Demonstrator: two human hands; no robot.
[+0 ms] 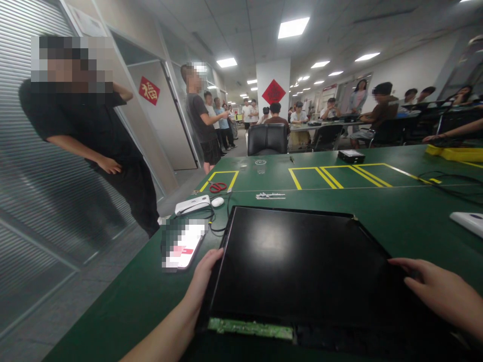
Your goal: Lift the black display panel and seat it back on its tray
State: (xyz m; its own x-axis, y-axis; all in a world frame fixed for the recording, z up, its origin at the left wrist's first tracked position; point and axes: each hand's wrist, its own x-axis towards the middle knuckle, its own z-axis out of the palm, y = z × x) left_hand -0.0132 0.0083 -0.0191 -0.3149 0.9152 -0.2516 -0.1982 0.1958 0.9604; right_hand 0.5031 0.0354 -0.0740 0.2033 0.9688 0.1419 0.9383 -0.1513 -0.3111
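A black display panel lies before me over the green table, its dark glossy face up, with a ceiling light mirrored in it. Along its near edge a strip of green circuit board is exposed. My left hand grips the panel's left edge; its fingers go out of sight beneath the rim. At the right edge my right hand holds on with thumb and fingers closed at the frame. Dark shadow hides the panel's lower right part.
Left of the panel are a lit phone, a white device with a cable, a white mouse and red-handled scissors. Beyond lie white strips and a black box. A person stands at left.
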